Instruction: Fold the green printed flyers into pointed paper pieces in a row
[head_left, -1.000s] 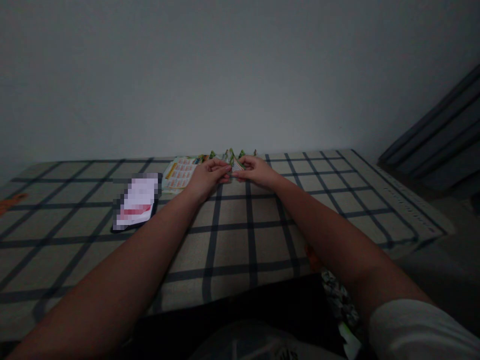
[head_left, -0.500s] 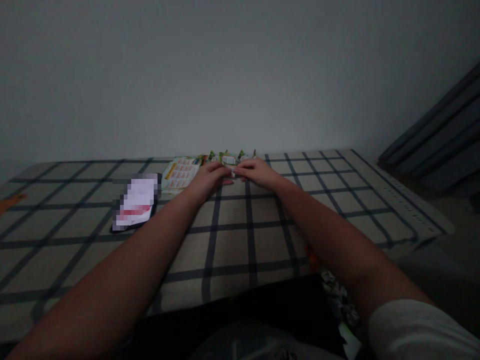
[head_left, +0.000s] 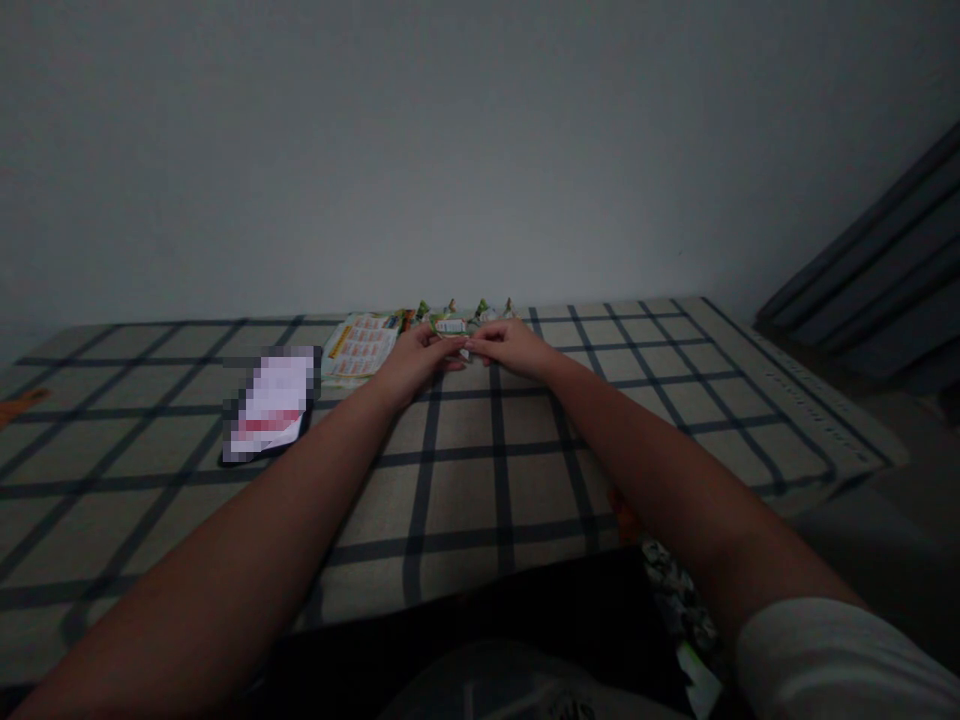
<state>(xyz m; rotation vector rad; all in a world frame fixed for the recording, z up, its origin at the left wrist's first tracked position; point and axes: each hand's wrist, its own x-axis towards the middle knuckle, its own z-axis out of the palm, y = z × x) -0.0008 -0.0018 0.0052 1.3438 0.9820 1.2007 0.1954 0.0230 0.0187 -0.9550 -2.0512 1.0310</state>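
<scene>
Both arms reach to the far side of the cloth-covered table, where the hands meet. My left hand pinches a small green-and-white wrapped packet with a pale label, its thumb along the near edge. From the other side my right hand closes thumb and fingers on the packet's right end. A tiny white bit shows between the fingertips. Just behind the hands, small wrappers with green tips stand up; their lower parts are partly hidden. The dim light blurs fine detail.
Left of my hands lies a printed plastic bag. A phone with a lit, pixelated screen rests nearer on the checked tablecloth. A plain wall borders the back, and a dark curtain hangs at right.
The packet's label has tilted and shifted slightly left and down between my hands. My fingers have closed nearer together on it; the arms are almost unmoved.
</scene>
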